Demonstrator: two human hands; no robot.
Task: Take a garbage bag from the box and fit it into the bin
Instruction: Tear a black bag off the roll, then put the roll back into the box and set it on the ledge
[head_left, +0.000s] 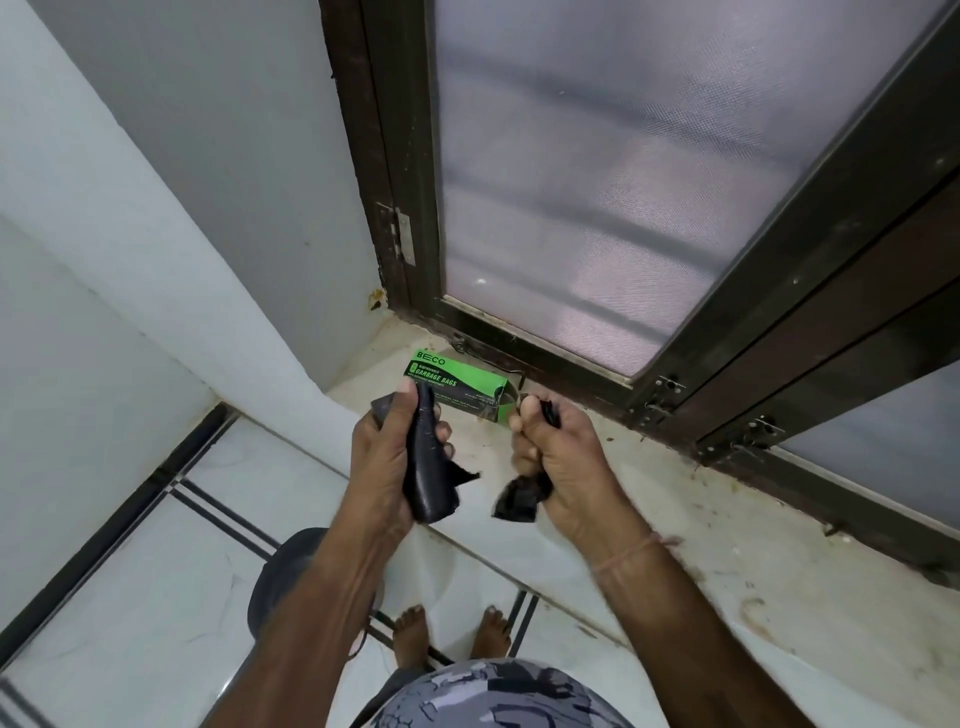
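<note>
A green and black garbage bag box (457, 382) lies on the stone window sill (675, 519), its right end open. My left hand (384, 457) is closed around a rolled black garbage bag (428, 467), held upright just in front of the box. My right hand (561, 467) grips a second crumpled piece of black bag (522, 499), with a bit poking out above the fist near the box's open end. The two black pieces are apart. A dark round bin (288, 577) stands on the floor below, partly hidden behind my left forearm.
A brown-framed mesh window (597, 182) rises right behind the sill. White walls close in on the left. My bare feet (452, 639) stand on white floor tiles with black lines, just right of the bin.
</note>
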